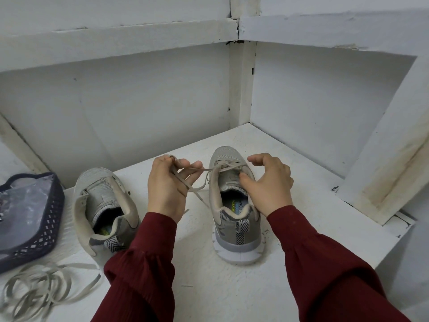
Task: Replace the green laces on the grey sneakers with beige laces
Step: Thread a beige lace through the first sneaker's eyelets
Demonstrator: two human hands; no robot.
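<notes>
Head view: basket [50,225] and loose lace [44,285] lie beside unlaced sneaker [102,205].

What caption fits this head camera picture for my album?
Left hand holds a beige lace threaded in one grey sneaker; right hand rests on that sneaker.

dark red crinkled long sleeves [148,263], gathered cuffs
</notes>
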